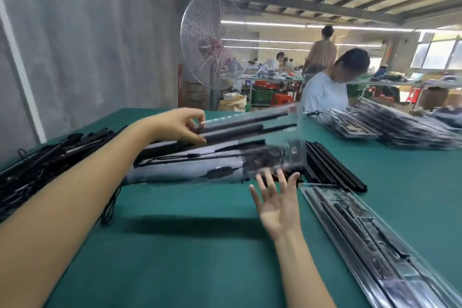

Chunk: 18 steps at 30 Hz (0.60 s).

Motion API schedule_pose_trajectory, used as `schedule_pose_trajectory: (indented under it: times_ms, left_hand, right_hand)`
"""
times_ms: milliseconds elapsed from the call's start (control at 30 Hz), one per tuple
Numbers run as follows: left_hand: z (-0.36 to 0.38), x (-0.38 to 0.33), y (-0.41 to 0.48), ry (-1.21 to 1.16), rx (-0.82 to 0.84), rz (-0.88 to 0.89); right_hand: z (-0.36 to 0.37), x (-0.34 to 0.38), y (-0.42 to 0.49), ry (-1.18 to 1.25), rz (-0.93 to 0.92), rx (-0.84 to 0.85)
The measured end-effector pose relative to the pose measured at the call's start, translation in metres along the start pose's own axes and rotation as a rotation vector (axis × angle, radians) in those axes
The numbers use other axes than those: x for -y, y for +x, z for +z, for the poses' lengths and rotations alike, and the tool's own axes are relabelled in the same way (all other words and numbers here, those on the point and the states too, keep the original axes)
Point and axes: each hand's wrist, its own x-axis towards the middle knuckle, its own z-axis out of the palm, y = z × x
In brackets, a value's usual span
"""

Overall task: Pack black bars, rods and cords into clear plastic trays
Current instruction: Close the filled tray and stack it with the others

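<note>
Tray (225, 157) of clear plastic hangs tilted in the air over the green counter (187, 245), with black rods (250, 130) and a cord inside. Our left hand (182, 125) pinches its far top edge. Our right hand (277, 205) is flat and spread just under it, holding nothing. With only one hand gripping, it could tip and the rods slide out, or bump the loose black bars (332, 165). We can read no words anywhere

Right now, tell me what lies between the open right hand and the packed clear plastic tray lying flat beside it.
Head view: only a narrow strip of bare green table cover separates the right hand from the packed clear plastic tray.
</note>
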Motion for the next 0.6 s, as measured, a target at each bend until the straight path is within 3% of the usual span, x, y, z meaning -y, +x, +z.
schedule_pose_trajectory:
  times_ms: [167,267,367,467,600]
  left_hand:
    - [-0.014,-0.035,0.004,-0.157,-0.297,-0.031]
    - [-0.021,-0.060,0.010,-0.496,-0.400,-0.097]
    - [-0.027,-0.089,0.009,-0.858,-0.377,-0.184]
    - [-0.026,-0.113,0.011,-1.307,-0.297,-0.258]
    - [0.006,-0.134,0.012,-1.473,-0.274,-0.322]
  right_hand:
    - [-0.006,-0.018,0.000,-0.088,0.178,-0.110]
    - [-0.003,-0.030,-0.002,-0.151,0.289,-0.117]
    - [0.001,-0.036,-0.005,-0.116,0.410,-0.045]
    - [0.002,-0.043,-0.011,-0.259,0.542,0.075]
    - [0.007,-0.049,-0.017,-0.410,0.596,0.198]
